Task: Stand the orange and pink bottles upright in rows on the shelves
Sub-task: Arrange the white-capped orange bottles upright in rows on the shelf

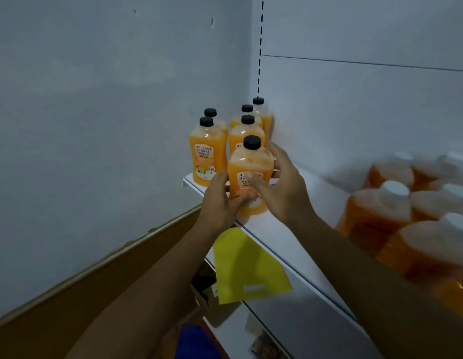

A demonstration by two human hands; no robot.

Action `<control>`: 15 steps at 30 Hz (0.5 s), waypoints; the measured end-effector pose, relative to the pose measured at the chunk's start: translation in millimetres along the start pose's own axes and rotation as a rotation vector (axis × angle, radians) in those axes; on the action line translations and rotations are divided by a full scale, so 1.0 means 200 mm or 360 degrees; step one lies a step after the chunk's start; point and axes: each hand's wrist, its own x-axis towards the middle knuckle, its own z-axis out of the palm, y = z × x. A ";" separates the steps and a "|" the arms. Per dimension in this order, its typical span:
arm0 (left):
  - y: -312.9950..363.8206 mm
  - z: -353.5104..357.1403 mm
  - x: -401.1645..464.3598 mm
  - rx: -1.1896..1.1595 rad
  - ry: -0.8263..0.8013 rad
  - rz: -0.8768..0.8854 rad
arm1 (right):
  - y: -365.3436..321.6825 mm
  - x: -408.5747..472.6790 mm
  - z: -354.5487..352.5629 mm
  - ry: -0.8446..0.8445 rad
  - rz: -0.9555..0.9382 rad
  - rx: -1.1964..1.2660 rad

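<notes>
Gripping upright orange bottle (249, 174) w/ both hands, left (220, 200) & right (284, 187); label Japanese, unreadable.

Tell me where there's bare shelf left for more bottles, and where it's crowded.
Free: the white shelf between the front bottle, held by the left hand and right hand, and the blurred pack of orange bottles at right. Crowded: the back left corner, where five orange bottles stand.
</notes>
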 end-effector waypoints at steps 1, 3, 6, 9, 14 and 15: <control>-0.03 -0.01 0.06 0.0010 -0.0027 0.0012 | 0.02 0.04 0.03 -0.0004 -0.0002 -0.0028; -0.09 -0.02 0.15 0.0018 -0.0062 0.0027 | 0.05 0.12 0.09 0.0032 0.0014 -0.0116; -0.16 -0.02 0.23 0.0029 -0.0092 0.0061 | 0.08 0.20 0.14 0.0107 0.0045 -0.0225; -0.21 -0.01 0.25 0.0062 -0.0101 0.0062 | 0.10 0.24 0.16 0.0130 0.0013 -0.0276; -0.24 0.00 0.25 0.0106 -0.0065 0.0097 | 0.13 0.24 0.18 0.0176 -0.0016 -0.0295; -0.24 0.00 0.24 0.0103 -0.0052 0.0095 | 0.13 0.24 0.18 0.0189 -0.0014 -0.0291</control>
